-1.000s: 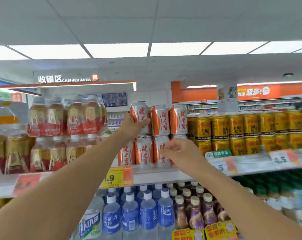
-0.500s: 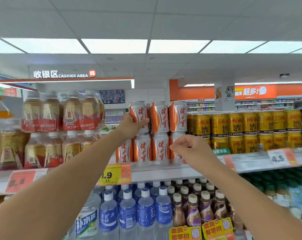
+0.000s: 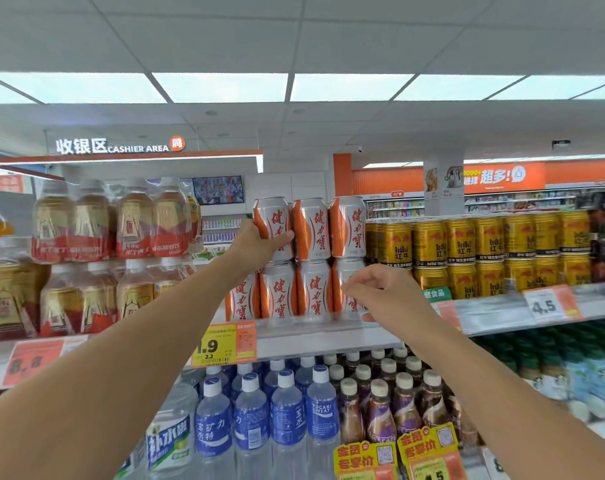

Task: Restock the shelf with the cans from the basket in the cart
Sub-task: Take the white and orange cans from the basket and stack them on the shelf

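Observation:
White-and-orange cans stand in two stacked rows on the top shelf [image 3: 329, 336]. My left hand [image 3: 259, 247] is shut on the upper-left can [image 3: 275, 220], which sits on the lower row next to two other upper cans [image 3: 311, 228]. My right hand [image 3: 384, 292] hovers in front of the lower-right can [image 3: 346, 289], fingers loosely apart, holding nothing. The lower row of cans [image 3: 280, 296] stands behind the shelf's front rail. The cart and basket are out of view.
Gold Red Bull cans [image 3: 467, 251] fill the shelf to the right, wrapped tea bottle packs [image 3: 114, 223] to the left. Blue water bottles [image 3: 252, 417] and purple bottles [image 3: 380, 410] stand on the shelf below. Price tags [image 3: 225, 344] hang on the rail.
My right hand has drawn away from the lower cans to the right and opened its fingers. My left hand stays on the upper-left can.

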